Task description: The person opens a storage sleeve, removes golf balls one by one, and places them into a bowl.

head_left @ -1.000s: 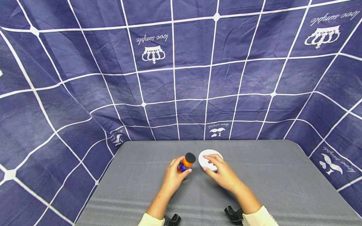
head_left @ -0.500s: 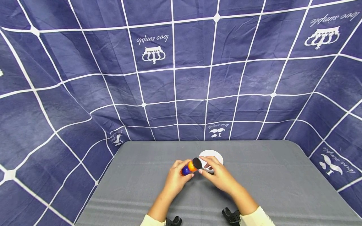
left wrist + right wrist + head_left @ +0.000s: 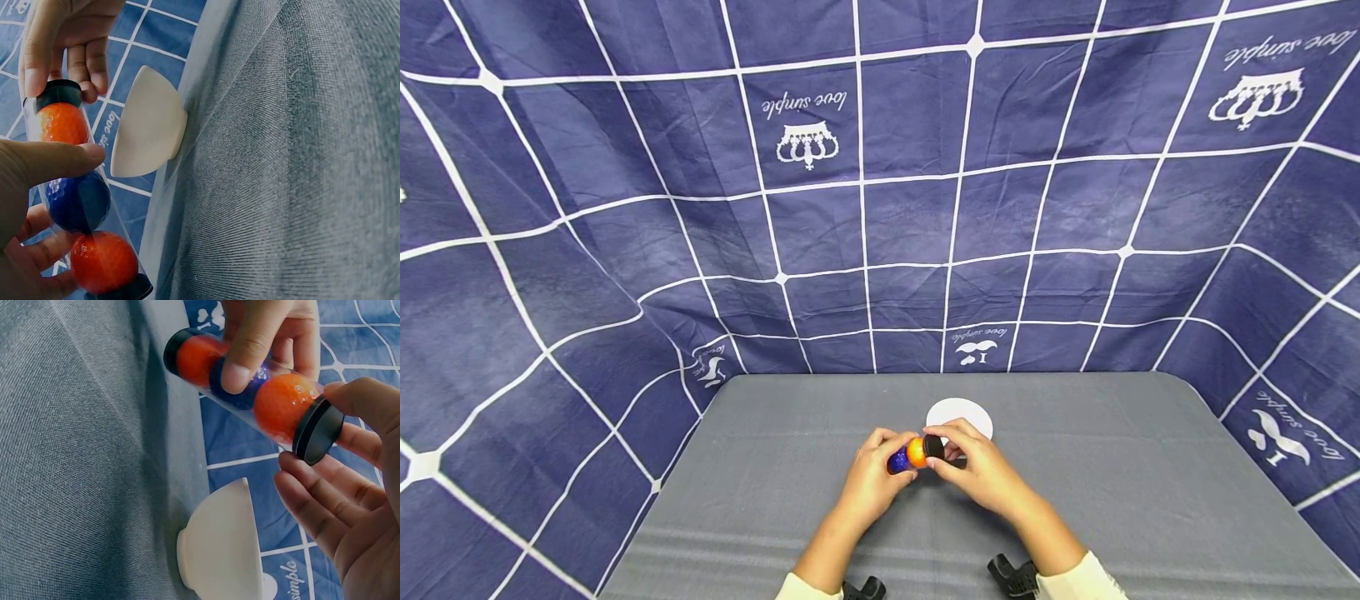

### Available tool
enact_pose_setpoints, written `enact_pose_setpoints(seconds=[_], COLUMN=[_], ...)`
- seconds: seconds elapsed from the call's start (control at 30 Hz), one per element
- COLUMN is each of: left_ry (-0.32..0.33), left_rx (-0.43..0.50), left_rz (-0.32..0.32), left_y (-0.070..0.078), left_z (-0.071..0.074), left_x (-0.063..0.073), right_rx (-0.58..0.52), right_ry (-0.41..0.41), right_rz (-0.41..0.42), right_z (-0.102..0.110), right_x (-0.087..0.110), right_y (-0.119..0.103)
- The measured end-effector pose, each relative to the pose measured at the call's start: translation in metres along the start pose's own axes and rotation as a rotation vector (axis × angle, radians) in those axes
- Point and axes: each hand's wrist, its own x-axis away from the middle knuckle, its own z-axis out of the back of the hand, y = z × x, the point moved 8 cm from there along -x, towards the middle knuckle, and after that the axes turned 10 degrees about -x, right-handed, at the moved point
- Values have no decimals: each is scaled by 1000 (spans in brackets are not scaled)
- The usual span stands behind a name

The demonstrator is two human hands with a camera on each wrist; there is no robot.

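While the clear ball tube [image 3: 910, 455] is held off the grey table [image 3: 1120, 508] on its side, between both hands and just in front of the white bowl [image 3: 961, 413], the following stands on record

Contents: three balls in a row, orange, blue, orange, seen through the tube wall in both wrist views. A black cap [image 3: 318, 430] closes the end toward the right hand; a second black cap [image 3: 119, 291] closes the far end.

Left hand [image 3: 871, 475]: thumb and fingers curled round the tube's middle, carrying it.

Right hand [image 3: 981, 468]: thumb and fingertips closed round the rim of the near cap, pinching it.

Bowl: upright on the table, apart from the tube and both hands, nothing visible inside.

Surroundings: navy cloth [image 3: 865, 192] with white grid lines and printed crowns, hung behind and at both sides of the table.

Hazards, as judged:
- The cap may come free suddenly; with the tube lying near level, the nearest orange ball could roll out onto the table rather than into the bowl
- Balls are round and the cloth is flat; any that escape would likely run toward an edge
- The left grip sits on smooth plastic; twisting force at the cap could turn the tube in the hand
- A loosened cap is small and could drop from the fingertips
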Motion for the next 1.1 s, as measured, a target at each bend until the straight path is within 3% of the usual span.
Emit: enact_pose_setpoints(seconds=[0.53,0.73,0.9,1.1], left_ry=[-63,-80,-82,-68], left_rx=[27,43,105,121], left_rz=[-10,-17,-13,-16], left_y=[1,-1,-3,-3], left_z=[-4,-5,-4,-2], left_x=[1,1,0,-1], right_rx=[16,-3,-82,-109], right_ry=[-15,-32,-50,-43], right_rz=[67,50,-4,3], right_z=[3,4,5,7], right_x=[0,0,-1,-2], right_y=[-6,-4,-2,-7])
